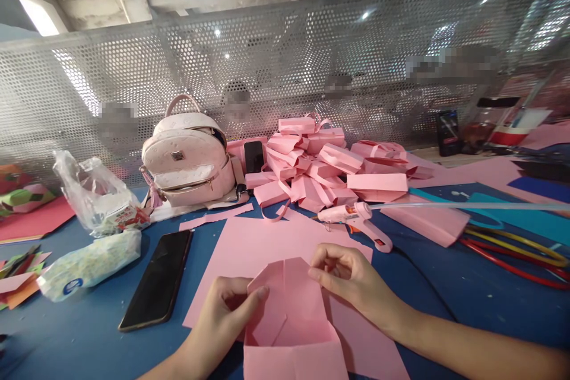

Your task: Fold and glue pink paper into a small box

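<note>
A partly folded pink paper bag lies in front of me, its flap with slanted corners pointing away. My left hand pinches the flap's left edge between thumb and fingers. At the upper right corner of the flap is my right hand, its fingers curled with thumb and fingertips close together; whether they grip the paper edge is unclear. Beneath the bag lies a large pink sheet. A pink glue gun rests just beyond my right hand, a long clear glue stick in its back.
Folded pink paper pieces are heaped at the back, beside a pink backpack. To the left are a black phone, a tissue pack and a plastic bag. Red and yellow strips and a cable lie right.
</note>
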Demonstrator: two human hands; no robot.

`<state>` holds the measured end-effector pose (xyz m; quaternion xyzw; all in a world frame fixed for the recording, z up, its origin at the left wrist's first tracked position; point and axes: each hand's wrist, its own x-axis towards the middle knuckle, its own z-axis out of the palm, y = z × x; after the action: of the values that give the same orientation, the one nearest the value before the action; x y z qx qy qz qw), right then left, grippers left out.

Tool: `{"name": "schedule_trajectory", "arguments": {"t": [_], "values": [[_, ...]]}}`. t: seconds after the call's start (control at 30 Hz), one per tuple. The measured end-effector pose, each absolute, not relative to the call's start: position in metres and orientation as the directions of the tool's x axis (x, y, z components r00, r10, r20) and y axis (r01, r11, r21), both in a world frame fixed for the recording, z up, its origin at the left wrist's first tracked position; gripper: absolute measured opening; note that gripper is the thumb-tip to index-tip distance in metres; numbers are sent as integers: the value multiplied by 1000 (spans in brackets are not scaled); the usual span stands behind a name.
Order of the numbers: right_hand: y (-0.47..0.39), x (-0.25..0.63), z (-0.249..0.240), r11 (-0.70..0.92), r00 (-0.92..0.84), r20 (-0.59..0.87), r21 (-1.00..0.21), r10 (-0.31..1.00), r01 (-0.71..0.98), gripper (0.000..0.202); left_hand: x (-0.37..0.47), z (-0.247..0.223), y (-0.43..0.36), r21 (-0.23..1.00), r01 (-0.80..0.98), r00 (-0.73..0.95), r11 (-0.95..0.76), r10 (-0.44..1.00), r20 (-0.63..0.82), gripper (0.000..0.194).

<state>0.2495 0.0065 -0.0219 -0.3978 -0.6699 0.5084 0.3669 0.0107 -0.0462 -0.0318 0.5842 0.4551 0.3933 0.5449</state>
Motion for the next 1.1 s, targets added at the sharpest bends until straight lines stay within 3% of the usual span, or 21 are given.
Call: {"name": "schedule_trajectory", "arguments": {"t": [1.1], "values": [[7, 251, -26, 162, -421, 81, -974, 903, 161, 31, 10, -32, -46, 990, 136, 332, -22, 943, -25, 59]]}}
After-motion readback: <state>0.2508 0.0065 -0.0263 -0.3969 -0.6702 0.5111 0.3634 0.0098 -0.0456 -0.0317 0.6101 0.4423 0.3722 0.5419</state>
